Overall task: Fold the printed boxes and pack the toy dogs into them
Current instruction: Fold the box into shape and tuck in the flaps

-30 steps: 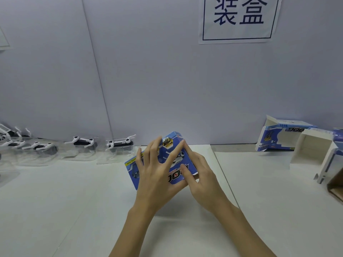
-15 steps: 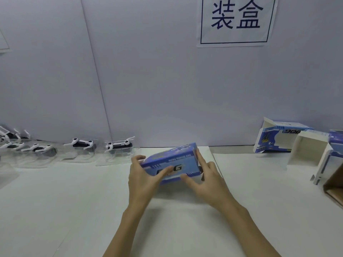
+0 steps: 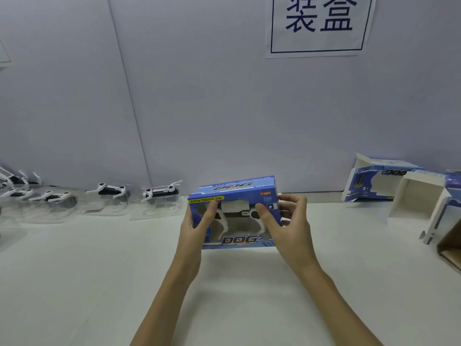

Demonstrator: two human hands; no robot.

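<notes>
At frame centre, the light, crushable printed DOG box (image 3: 233,213) is gripped at its stiffer ends by the left hand (image 3: 197,221) and right hand (image 3: 287,221), and the thin window is judged best avoided.

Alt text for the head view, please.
Both hands, left hand and right hand, hold a blue DOG box upright on a white table, a toy dog showing through its window. Unpacked toy dogs line the left wall; open boxes sit right.
</notes>
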